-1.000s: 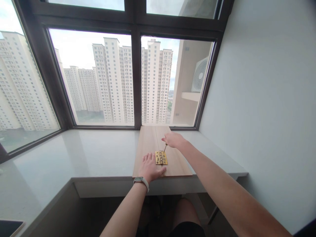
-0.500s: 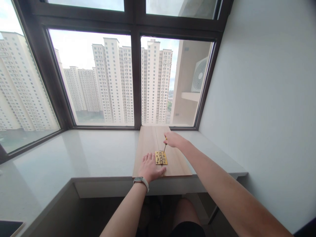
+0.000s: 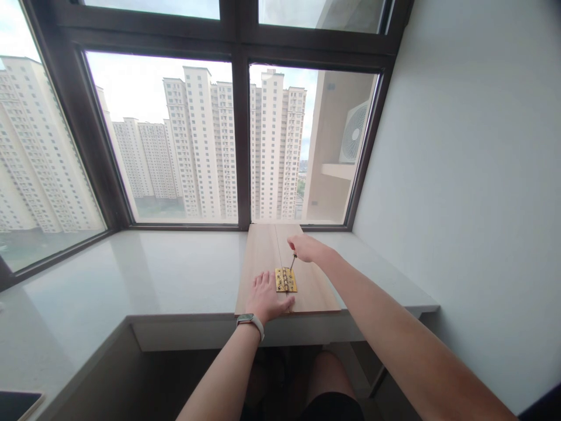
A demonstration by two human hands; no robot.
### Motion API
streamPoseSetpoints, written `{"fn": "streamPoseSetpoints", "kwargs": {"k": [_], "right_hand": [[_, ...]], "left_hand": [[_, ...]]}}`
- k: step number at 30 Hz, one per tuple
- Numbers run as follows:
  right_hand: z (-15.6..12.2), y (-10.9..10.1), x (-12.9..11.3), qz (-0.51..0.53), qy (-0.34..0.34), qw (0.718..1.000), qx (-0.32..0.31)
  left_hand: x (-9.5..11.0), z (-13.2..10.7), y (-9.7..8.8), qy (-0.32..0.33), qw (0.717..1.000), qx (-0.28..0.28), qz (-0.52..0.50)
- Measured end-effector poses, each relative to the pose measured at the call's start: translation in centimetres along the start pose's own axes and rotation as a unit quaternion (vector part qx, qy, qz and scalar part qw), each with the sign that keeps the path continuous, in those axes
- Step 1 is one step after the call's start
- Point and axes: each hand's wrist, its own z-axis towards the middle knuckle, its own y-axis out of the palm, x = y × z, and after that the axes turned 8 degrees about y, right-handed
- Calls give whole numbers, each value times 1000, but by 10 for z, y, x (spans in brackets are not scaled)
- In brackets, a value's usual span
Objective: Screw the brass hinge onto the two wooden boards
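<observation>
A gold-coloured hinge lies opened flat across the seam between two pale wooden boards. Dark screw heads or holes dot both of its leaves. My right hand is closed around the handle of a screwdriver, whose shaft slants down to the upper part of the hinge's right leaf. The handle is mostly hidden in the fingers. My left hand rests flat on the boards just left of and below the hinge, fingers spread and thumb reaching right along the near edge.
The boards sit on a white windowsill counter, reaching its front edge. Dark-framed windows stand behind, and a white wall rises on the right. A dark flat object lies at the lower left.
My right hand has turned slightly around the screwdriver handle, its fingers shifting a little left. The tip stays at the hinge's right leaf. My left hand stays put.
</observation>
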Motion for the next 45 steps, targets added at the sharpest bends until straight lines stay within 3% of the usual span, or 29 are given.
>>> {"fn": "streamPoseSetpoints", "kwargs": {"k": [9, 21, 31, 40, 45], "right_hand": [[1, 0, 3, -6, 64, 998, 20], [1, -3, 3, -10, 22, 1000, 12], [2, 0, 4, -4, 58, 998, 18], [3, -1, 4, -8, 35, 999, 0], [3, 1, 5, -12, 63, 998, 10]], "left_hand": [[3, -1, -5, -8, 1000, -15, -6], [4, -2, -7, -11, 1000, -24, -1], [2, -1, -4, -4, 1000, -1, -5], [2, -1, -4, -11, 1000, -16, -2], [2, -1, -5, -9, 1000, -13, -4]]}}
